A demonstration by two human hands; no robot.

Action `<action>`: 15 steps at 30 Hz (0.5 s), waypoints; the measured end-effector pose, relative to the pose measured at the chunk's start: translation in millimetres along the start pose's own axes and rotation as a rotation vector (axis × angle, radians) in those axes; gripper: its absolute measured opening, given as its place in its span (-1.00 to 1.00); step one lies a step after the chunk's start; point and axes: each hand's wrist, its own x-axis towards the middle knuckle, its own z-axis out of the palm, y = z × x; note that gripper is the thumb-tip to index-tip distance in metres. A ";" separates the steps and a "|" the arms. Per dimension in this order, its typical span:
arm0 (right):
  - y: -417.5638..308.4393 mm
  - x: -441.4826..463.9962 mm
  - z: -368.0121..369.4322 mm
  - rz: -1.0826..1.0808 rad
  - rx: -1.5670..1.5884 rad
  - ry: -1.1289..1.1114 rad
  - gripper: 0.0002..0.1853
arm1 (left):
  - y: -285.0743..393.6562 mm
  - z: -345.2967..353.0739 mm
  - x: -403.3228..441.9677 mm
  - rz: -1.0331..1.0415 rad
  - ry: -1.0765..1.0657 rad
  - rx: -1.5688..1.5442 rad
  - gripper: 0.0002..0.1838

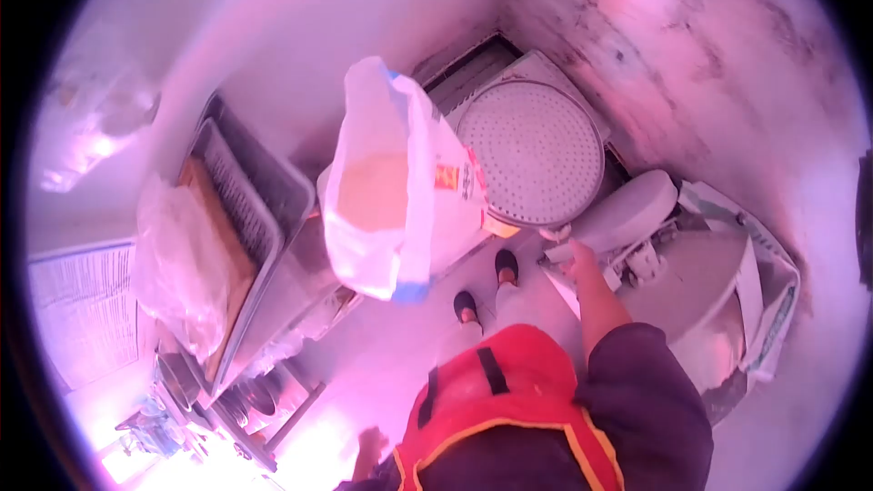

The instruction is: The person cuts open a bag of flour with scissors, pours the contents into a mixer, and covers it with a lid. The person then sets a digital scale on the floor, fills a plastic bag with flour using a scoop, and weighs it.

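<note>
My right hand [579,262] is stretched forward, just below a round perforated lid or tray [532,153]. Its fingers look apart, and I make out nothing held in them. A small pale piece [556,234] lies close to its fingertips, its kind unclear. To the right of this hand is a long pale rounded object [627,209]. Low in the view, my left hand [370,445] hangs beside the red apron [509,373]; glare blurs its fingers. A tall, open white bag [368,191] with tan contents stands forward and left of my feet.
Grey plastic crates [264,209] and a clear plastic bag [186,264] are on the left. Pans [255,395] sit on a low shelf below them. A large open sack [768,282] stands at the right by the stained wall [700,45]. A printed sheet [86,309] hangs far left.
</note>
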 end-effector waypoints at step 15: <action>1.6 174.4 25.5 -0.213 -0.008 -0.294 -0.57 | 54.5 -3.9 20.4 -0.712 -0.148 -1.391 -0.55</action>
